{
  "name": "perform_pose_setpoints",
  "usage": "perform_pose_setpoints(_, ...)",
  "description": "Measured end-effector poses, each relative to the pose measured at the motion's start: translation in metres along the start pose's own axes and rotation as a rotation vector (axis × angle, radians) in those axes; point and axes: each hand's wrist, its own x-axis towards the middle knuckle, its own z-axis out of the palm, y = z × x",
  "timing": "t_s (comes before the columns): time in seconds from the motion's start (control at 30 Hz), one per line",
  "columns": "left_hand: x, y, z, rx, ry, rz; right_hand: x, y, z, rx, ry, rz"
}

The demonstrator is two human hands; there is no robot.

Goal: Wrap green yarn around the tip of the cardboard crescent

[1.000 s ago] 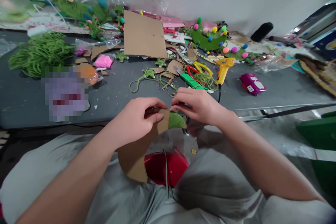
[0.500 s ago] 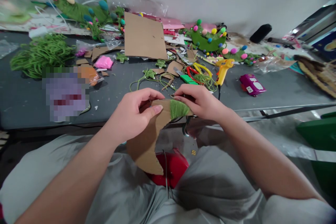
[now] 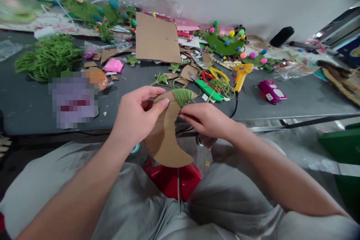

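Observation:
A crescent-shaped piece of brown cardboard [image 3: 165,135] hangs over the table's front edge, its upper end wound with green yarn [image 3: 182,96]. The bare cardboard tip sticks out past the winding. My left hand [image 3: 140,114] grips the crescent's outer side, thumb on the front face and fingers mostly hidden behind. At the inner curve, my right hand [image 3: 206,118] is closed in a pinch on the yarn, just below the wound band. A thin strand [image 3: 178,183] hangs down between my knees over a red object [image 3: 174,180].
On the grey table [image 3: 247,108] lie a green utility knife [image 3: 209,89], a yellow glue gun [image 3: 240,75], a purple packet [image 3: 271,92] and a heap of green yarn [image 3: 49,58]. A square cardboard sheet [image 3: 157,37] stands behind. Decorated green crescents [image 3: 225,43] lie farther back.
The crescent has turned, its wrapped end swinging up and left. My right hand has moved from the wrapped end's top edge down to the inner curve. My left hand keeps its grip.

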Motion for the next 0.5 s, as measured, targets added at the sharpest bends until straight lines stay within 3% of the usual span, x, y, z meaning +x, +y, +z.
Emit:
perform_pose_setpoints(0.2,-0.003,-0.002,0.003,0.18,0.002,0.071,-0.005,-0.006,-0.002,-0.191,0.007,-0.038)
perform_pose_setpoints(0.5,-0.004,0.002,0.004,0.299,-0.264,0.106,-0.008,-0.004,-0.013,-0.315,0.048,-0.154)
